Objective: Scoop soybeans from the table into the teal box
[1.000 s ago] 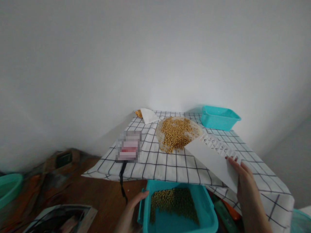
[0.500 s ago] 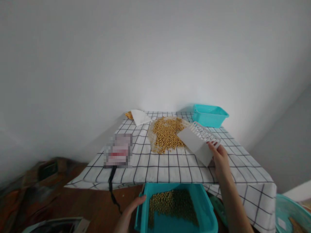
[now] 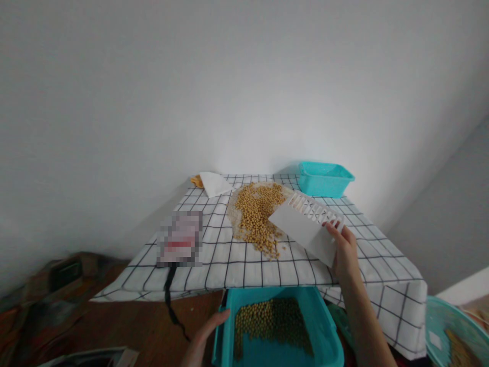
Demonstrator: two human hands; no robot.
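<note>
My right hand (image 3: 344, 250) grips a white plastic scraper (image 3: 305, 228) with slots along its top edge, held tilted against the right side of a pile of yellow soybeans (image 3: 257, 214) on the checked tablecloth (image 3: 237, 255). A tongue of beans stretches toward the near table edge. Below that edge, my left hand (image 3: 208, 331) holds the left rim of a turquoise tub (image 3: 324, 336) with soybeans in its bottom.
A second turquoise tub (image 3: 324, 178) stands at the table's far right corner. A folded white paper (image 3: 214, 183) lies at the far left. A blurred card (image 3: 179, 238) with a black strap hangs over the near left edge. Another teal bowl (image 3: 454, 336) sits low right.
My right hand carried the scraper out from near me to the bean pile, then dragged some beans toward the near edge. The left hand stayed on the tub rim.
</note>
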